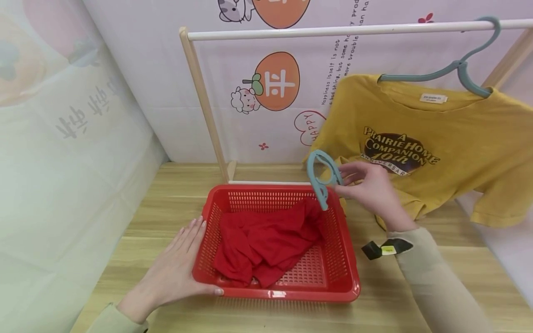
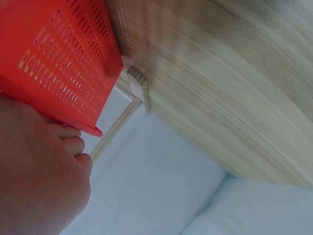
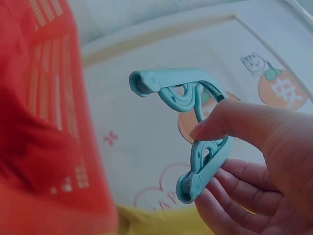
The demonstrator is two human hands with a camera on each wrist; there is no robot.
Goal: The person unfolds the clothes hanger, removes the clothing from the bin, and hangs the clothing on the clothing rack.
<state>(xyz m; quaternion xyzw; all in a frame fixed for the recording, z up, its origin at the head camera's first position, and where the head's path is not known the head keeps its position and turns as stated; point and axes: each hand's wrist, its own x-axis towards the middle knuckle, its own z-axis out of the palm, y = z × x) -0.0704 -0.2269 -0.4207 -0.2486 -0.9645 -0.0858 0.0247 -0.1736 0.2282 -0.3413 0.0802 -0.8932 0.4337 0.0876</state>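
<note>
In the middle of the head view, the right hand (image 1: pixel 372 189) pinches a folded blue hanger (image 1: pixel 312 175), which hangs over the back right corner of a red basket (image 1: pixel 300 296). The right wrist view shows the thumb pressed across the hanger's inner parts, the other fingers bent behind it; where exactly they meet the plastic is partly hidden.

At the lower left, the left hand (image 1: pixel 172 268) lies against the basket with straight fingers along its left side and the thumb over the front rim. In the left wrist view the fingertips are hard to make out below the rim.

Inside the basket, at the centre of the frame, lies a crumpled red cloth (image 1: pixel 266 240); its folds conceal its shape and most of the basket floor. The basket stands on a wooden table (image 1: pixel 166 194).

At the right, a yellow T-shirt (image 1: pixel 458 148) hangs on a second hanger (image 1: pixel 460 64) hooked over a white rail (image 1: pixel 333 31). The right edge of the frame cuts off one sleeve and the rail's end, while the right hand and forearm cover part of the shirt's lower portion. A wooden post (image 1: pixel 204 101) supports the rail at upper left, its foot partly behind the basket. In the right wrist view the basket is blurred and cropped at left.
</note>
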